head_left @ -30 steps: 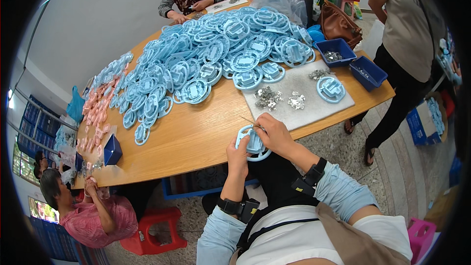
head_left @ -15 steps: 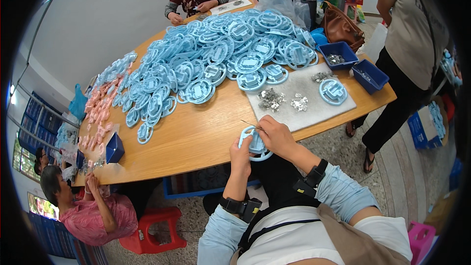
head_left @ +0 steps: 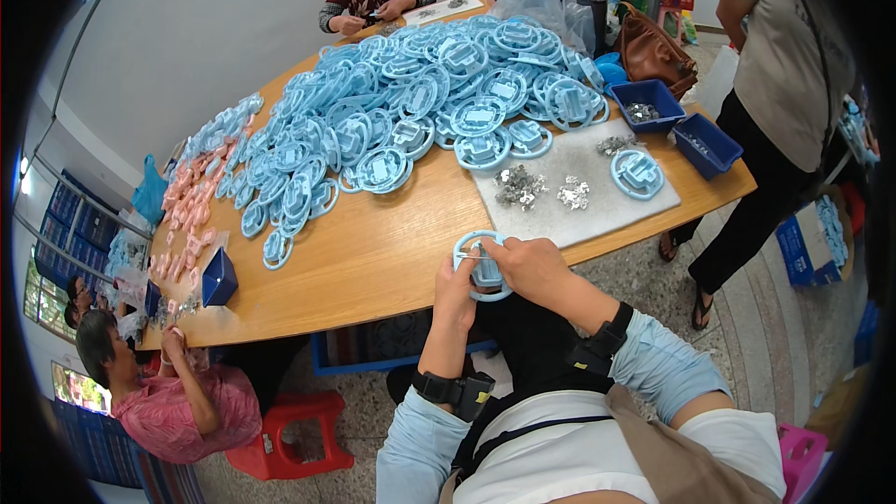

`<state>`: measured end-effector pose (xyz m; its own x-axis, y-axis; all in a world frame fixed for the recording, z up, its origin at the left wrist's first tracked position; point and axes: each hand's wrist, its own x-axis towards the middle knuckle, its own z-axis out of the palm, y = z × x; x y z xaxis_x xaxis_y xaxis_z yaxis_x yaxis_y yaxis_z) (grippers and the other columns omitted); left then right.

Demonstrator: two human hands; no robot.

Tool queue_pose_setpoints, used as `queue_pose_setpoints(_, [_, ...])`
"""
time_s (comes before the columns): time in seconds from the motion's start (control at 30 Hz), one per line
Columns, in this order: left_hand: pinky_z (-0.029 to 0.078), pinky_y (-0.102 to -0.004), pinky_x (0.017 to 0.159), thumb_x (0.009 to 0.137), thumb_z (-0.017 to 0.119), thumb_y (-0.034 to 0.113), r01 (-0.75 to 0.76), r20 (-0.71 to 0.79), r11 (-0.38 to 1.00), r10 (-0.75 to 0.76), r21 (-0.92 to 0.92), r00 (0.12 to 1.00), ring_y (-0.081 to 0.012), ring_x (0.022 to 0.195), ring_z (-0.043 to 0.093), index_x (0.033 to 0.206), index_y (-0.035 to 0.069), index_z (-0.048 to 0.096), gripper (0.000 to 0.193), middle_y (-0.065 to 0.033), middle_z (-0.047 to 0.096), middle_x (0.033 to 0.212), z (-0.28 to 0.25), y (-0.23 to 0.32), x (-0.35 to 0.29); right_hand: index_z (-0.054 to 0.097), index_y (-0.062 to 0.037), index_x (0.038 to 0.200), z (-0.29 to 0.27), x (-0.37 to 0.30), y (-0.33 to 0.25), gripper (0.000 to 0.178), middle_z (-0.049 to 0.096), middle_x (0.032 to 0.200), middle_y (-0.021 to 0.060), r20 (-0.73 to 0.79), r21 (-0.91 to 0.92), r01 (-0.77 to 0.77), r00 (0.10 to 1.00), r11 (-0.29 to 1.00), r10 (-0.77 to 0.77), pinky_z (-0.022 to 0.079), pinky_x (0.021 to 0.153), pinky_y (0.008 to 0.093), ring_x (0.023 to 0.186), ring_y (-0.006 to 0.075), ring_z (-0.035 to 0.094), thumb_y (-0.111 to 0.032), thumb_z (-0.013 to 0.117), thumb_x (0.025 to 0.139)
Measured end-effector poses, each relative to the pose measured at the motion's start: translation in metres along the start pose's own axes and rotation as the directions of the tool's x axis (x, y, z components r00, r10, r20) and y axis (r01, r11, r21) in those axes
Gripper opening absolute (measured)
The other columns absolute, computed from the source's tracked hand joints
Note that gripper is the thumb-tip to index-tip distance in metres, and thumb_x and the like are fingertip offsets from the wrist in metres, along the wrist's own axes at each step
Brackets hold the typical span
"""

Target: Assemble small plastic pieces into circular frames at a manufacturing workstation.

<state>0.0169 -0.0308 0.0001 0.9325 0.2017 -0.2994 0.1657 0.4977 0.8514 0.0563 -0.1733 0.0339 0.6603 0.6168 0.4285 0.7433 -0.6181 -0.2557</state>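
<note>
Over my lap, at the table's front edge, my left hand grips a light blue round plastic part by its left side. The part is a ring with a raised block across its middle. My right hand is closed at the ring's upper right, its fingers around a thin pointed tool that lies across the part; its exact kind is too small to tell. Just beyond, a pale board bears small metal pieces in several piles and another blue round part.
A large heap of blue round parts covers the table's middle. Pink parts lie at left. Two blue bins stand at right near a brown bag. Co-workers sit at the far side and left; a person stands at right.
My right hand has come down and turned, bringing the thin tool from above the ring to across it. My left hand still holds the part.
</note>
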Motion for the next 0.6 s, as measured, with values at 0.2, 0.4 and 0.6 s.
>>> queue_pose_setpoints(0.2, [0.052, -0.0328, 0.07, 0.089, 0.048, 0.017, 0.015, 0.01, 0.993, -0.014, -0.121, 1.0, -0.0167, 0.086, 0.059, 0.111, 0.004, 0.048, 0.025, -0.006, 0.057, 0.097, -0.005, -0.003, 0.0, 0.051, -0.0102, 0.117, -0.004, 0.004, -0.002, 0.04, 0.062, 0.074, 0.0164, 0.147, 0.26, -0.198, 0.975, 0.945, 0.164, 0.046, 0.052, 0.0402, 0.062, 0.0289, 0.061, -0.013, 0.053, 0.077])
queue_pose_setpoints(0.4, [0.053, -0.0355, 0.071, 0.09, 0.046, 0.017, 0.003, 0.038, 0.983, 0.004, -0.181, 0.999, -0.0177, 0.089, 0.059, 0.113, 0.004, 0.047, 0.026, -0.0079, 0.057, 0.1, -0.007, -0.004, 0.003, 0.054, -0.0137, 0.116, -0.005, -0.012, -0.008, 0.041, 0.057, 0.068, 0.0108, 0.058, 0.138, -0.188, 0.982, 0.973, 0.181, 0.045, 0.052, 0.0388, 0.061, 0.028, 0.058, -0.01, 0.053, 0.075])
queue_pose_setpoints(0.6, [0.054, -0.0337, 0.066, 0.09, 0.047, 0.016, 0.038, 0.013, 0.976, -0.036, -0.212, 0.999, -0.0164, 0.083, 0.059, 0.108, 0.005, 0.048, 0.021, -0.0067, 0.057, 0.096, -0.004, 0.0, -0.001, 0.055, -0.0095, 0.111, -0.007, -0.016, -0.017, 0.038, 0.059, 0.075, 0.0113, 0.077, 0.02, -0.122, 0.99, 0.992, 0.12, 0.048, 0.056, 0.0377, 0.066, 0.0271, 0.062, -0.009, 0.054, 0.072])
